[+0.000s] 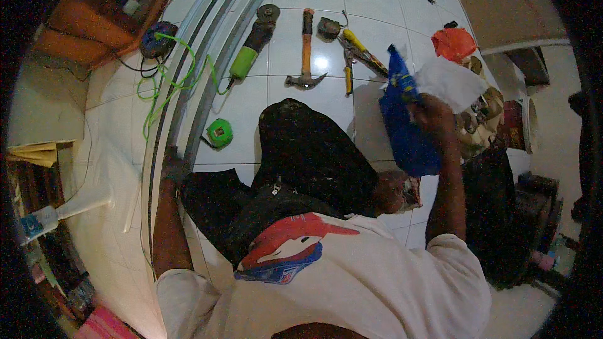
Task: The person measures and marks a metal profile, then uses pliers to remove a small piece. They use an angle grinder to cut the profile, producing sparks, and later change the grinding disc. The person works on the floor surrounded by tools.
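My right hand (432, 113) is closed on a blue plastic bag (408, 138), which hangs over the tiles to the right of my legs. Just beyond that hand lies a crumpled white bag or sheet (451, 80). On the left, my left hand (176, 164) rests at the long grey metal profiles (204, 88); it is dark, and its fingers cannot be made out. Near it on the tiles sits a round green object (218, 133), perhaps a tape measure. A green angle grinder (248, 56) and a claw hammer (306, 56) lie ahead of my legs.
Beside the hammer lie a dark tape measure (329, 27) and yellow-handled cutting tools (364, 53). A bright green cord (207, 66) crosses the profiles near a round cable reel (158, 39). An orange bag (453, 44) and a black bag (490, 194) stand at the right.
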A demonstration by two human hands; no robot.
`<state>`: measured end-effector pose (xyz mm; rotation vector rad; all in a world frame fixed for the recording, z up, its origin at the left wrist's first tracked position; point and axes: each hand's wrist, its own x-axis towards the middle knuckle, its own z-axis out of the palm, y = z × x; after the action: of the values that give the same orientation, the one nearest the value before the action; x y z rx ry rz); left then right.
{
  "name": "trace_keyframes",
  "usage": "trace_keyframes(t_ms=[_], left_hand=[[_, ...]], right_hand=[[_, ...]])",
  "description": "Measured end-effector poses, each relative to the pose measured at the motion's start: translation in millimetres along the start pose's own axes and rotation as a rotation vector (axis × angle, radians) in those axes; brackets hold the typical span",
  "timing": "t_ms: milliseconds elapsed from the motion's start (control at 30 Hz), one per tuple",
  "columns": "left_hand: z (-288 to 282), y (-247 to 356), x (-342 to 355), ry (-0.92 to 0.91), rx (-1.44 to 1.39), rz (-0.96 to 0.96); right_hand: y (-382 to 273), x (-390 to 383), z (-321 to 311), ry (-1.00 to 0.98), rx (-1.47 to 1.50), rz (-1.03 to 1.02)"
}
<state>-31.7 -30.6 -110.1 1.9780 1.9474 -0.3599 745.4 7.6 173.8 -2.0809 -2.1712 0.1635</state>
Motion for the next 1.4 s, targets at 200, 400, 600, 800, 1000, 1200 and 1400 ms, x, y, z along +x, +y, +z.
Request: trace_keyframes(t_ms=[200, 400, 600, 800, 1000, 1200, 1400], left_hand=[[0, 6, 9, 0.047, 0.345, 0.103], [-15, 2, 7, -0.094, 0.048, -0.037], [-73, 66, -17, 0.238, -0.402, -0.266], [-185, 259, -55, 0.237, -0.956, 0.272], [-221, 407, -37, 0.056, -0.750, 0.516], [-194, 417, -19, 0.155, -0.233, 0.740], [-187, 435, -6, 0.438, -0.135, 0.692]], right_hand=[[-12, -40, 41, -0.050, 0.170, 0.131], [1, -41, -3, -0.142, 0.740, 0.409], [4, -53, -27, -0.268, 0.997, 0.345], [-89, -60, -1, -0.385, 1.048, 0.054], [-130, -73, 2, -0.603, 1.089, 0.024], [-92, -66, -29, -0.306, 0.724, 0.133], [-35, -47, -55, 0.153, 0.564, 0.171]])
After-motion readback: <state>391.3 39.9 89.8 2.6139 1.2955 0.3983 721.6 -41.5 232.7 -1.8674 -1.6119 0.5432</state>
